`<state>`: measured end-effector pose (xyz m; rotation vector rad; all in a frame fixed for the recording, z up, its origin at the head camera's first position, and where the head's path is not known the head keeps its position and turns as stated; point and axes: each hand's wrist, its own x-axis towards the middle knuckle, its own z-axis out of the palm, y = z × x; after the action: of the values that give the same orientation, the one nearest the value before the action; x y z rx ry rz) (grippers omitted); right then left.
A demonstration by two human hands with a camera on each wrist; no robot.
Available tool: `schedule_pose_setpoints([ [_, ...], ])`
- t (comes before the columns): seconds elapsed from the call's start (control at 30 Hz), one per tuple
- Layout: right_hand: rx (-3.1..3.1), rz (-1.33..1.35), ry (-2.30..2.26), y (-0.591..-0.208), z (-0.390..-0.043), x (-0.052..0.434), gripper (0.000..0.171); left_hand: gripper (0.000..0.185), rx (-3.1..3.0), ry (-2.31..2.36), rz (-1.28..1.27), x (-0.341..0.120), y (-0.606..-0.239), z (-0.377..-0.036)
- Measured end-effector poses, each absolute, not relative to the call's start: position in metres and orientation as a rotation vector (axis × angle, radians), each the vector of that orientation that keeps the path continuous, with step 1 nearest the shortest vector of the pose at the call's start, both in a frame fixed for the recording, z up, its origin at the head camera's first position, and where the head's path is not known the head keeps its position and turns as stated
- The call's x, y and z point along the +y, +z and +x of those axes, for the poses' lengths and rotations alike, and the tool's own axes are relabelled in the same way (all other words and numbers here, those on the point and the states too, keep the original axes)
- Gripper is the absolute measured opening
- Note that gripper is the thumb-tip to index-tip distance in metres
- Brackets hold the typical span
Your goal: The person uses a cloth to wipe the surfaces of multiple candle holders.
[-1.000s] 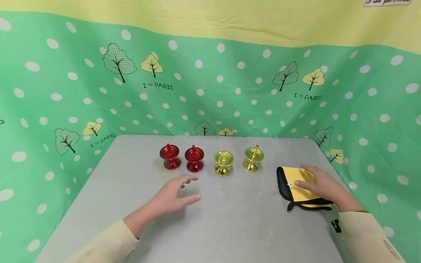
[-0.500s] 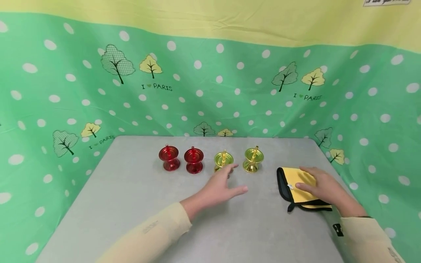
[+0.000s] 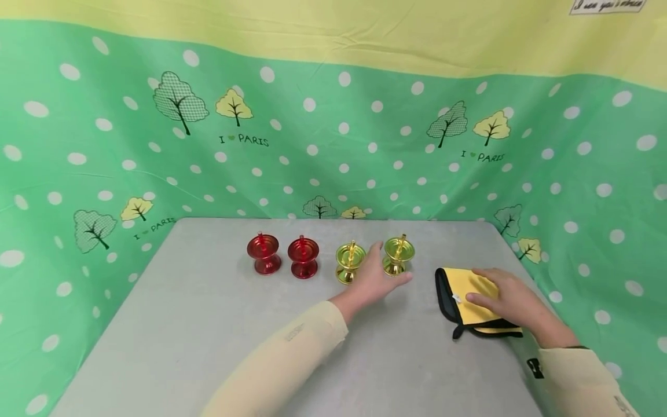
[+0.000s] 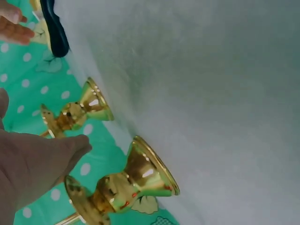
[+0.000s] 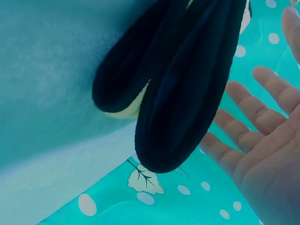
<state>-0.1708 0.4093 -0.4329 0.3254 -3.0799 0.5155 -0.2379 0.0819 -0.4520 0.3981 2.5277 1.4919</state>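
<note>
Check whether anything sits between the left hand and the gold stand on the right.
Nothing visible stands in the way. The left hand is open and reaches in between the two gold stands, its fingers right beside the right gold stand. The left gold stand sits on the hand's other side, not in the path.

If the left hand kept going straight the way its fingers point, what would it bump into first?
Most likely the right-hand gold stand. The left hand reaches between the two gold stands, fingers stretched toward that one and not yet gripping it. Depth is hard to judge, so it might slip between them instead.
</note>
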Motion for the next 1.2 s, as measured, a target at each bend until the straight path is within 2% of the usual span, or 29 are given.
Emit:
schedule_pose_setpoints([
  [0.77,-3.043,0.456,0.385,-0.451,-0.171,0.407,0.071,0.111,2.536,1.621,0.198,0.121,-0.468,-0.271],
  [1.03,-3.134,0.445,0.380,-0.458,-0.168,0.405,0.099,0.102,2.546,1.588,0.137,0.121,-0.464,-0.269],
  [1.2,-3.153,0.477,0.343,-0.460,-0.167,0.407,0.107,0.094,2.585,1.592,0.149,0.122,-0.466,-0.270],
])
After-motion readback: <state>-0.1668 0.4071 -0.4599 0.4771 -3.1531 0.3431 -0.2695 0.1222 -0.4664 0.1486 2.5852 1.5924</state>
